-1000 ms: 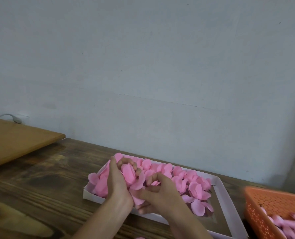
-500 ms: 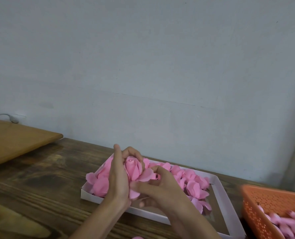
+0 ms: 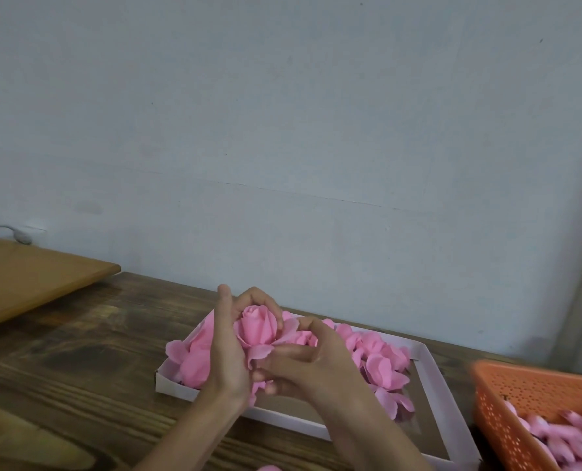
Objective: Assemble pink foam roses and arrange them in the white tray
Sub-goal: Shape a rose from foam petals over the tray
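Note:
A pink foam rose [image 3: 257, 326] is held upright above the left part of the white tray [image 3: 430, 375]. My left hand [image 3: 226, 348] cups it from the left, fingers curled round the bloom. My right hand [image 3: 311, 362] grips the rose's lower petals from the right. Several loose pink petals and roses [image 3: 381, 365] lie in the tray behind and to the right of my hands. The rose's base is hidden by my hands.
An orange perforated basket [image 3: 534, 396] with pink foam buds [image 3: 561, 440] stands at the right edge. The dark wooden table [image 3: 79, 362] spreads to the left. A lighter wooden board [image 3: 28, 283] lies at far left, near a grey wall.
Both hands have lifted the rose up out of the petal pile; the bloom now stands upright between them, with its centre showing. The view shifted slightly.

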`<action>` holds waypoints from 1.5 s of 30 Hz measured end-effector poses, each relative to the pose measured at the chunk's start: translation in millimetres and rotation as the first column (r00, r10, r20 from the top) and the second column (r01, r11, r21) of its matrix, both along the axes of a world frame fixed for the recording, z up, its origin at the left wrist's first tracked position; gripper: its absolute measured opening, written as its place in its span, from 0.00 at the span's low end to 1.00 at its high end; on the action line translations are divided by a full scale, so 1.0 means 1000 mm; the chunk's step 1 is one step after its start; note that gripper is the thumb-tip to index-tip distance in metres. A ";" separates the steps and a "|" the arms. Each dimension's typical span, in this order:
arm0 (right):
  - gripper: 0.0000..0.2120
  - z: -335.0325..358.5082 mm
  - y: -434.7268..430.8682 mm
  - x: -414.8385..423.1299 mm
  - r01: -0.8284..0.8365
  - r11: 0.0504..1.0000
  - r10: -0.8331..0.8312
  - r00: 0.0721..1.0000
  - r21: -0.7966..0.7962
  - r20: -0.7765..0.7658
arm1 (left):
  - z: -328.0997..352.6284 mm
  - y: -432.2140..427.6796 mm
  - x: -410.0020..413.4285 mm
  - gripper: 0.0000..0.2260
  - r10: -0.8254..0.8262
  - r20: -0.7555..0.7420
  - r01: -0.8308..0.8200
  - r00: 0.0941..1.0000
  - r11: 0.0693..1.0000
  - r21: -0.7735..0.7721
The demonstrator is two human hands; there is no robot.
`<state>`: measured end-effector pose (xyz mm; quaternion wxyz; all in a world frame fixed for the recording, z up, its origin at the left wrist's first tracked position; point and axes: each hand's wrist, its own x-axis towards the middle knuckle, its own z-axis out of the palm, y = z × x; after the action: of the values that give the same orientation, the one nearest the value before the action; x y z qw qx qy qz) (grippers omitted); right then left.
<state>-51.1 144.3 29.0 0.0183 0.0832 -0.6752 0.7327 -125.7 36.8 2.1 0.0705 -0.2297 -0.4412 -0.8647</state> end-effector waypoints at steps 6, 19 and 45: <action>0.23 -0.007 -0.009 -0.002 0.188 0.980 -0.188 0.982 0.057 -0.004 | -0.005 0.003 0.001 0.33 -0.011 -0.018 0.010 1.000 0.999 -0.048; 0.25 -0.036 -0.019 -0.011 0.629 0.762 -0.510 0.731 0.157 -0.454 | -0.012 0.014 0.006 0.21 -0.059 0.086 0.066 0.995 0.995 -0.078; 0.13 -0.046 -0.027 -0.012 0.737 0.671 -0.444 0.487 0.080 -0.753 | -0.003 0.010 0.009 0.16 -0.151 0.289 0.108 0.945 0.981 0.161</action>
<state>-63.1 117.2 -17.4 0.5026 0.1027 -0.7359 0.4418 -117.2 47.1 -0.8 -0.0380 -0.1187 -0.3675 -0.9216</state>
